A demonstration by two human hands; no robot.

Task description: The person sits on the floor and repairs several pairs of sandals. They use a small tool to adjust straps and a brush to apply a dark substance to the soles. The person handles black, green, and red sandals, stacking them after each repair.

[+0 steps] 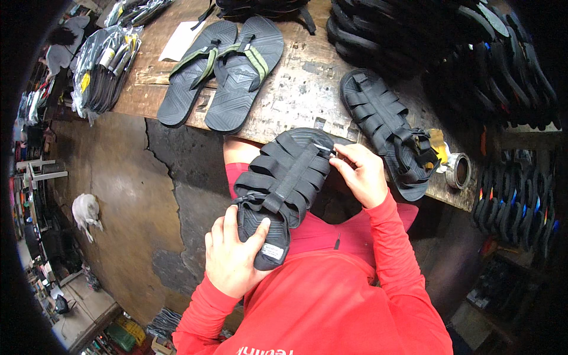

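Note:
A black strappy sandal (290,171) lies across my lap, toe pointing away toward the table edge. My left hand (231,248) grips its heel, thumb on the footbed next to a small white label (273,251) and fingers round the side. At the toe end, my right hand (361,171) is closed in a pinch on a small shiny, thin thing (322,148) against the front strap; its kind is too small to tell. The matching black sandal (387,130) rests on the table to the right of my hands.
A pair of black flip-flops (245,77) with green straps lies on the worn wooden table (307,65). Beside the right sandal stands a tape roll (458,170). Dark footwear is piled at the far right, bagged items (105,71) at left. A white animal (87,214) lies on the floor.

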